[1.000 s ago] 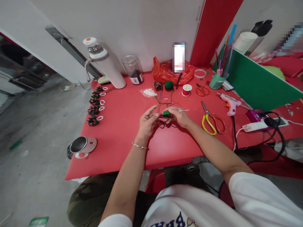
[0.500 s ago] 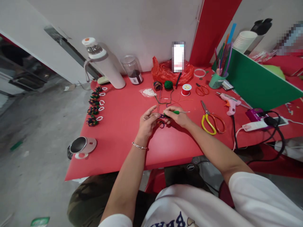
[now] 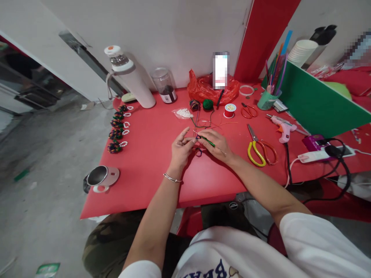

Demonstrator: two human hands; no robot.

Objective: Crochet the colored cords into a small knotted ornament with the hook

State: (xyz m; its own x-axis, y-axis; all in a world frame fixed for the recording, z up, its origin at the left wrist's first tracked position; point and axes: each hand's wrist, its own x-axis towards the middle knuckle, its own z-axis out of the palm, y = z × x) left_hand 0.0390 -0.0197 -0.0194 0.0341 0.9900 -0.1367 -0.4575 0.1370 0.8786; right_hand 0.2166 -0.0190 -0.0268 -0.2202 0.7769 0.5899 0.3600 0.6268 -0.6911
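Note:
My left hand (image 3: 182, 150) pinches a small piece of multicoloured crochet work (image 3: 198, 152), its index finger raised. Strands run from there toward a dark variegated yarn ball (image 3: 194, 104). In my right hand (image 3: 216, 144) lies a crochet hook with a green grip (image 3: 208, 142), its tip at the yarn by the left fingertips. The fingers partly cover the work, so its stitches cannot be made out. Beyond the hands sit a green yarn ball (image 3: 208, 104), a bag of white beads (image 3: 183, 113) and a spool of red thread (image 3: 230, 111).
On the right lie yellow-and-red-handled scissors (image 3: 256, 151), small red scissors (image 3: 249, 111) and a pink glue gun (image 3: 285, 128). Several beaded yarn pieces (image 3: 116, 134) line the left edge, near a mug (image 3: 103, 177). A flask (image 3: 136, 83), jar (image 3: 164, 87) and red plastic bag (image 3: 199, 88) stand behind.
My right hand has turned the crochet hook, so its back end now points down toward me and its tip reaches the left fingertips. The view has shifted slightly.

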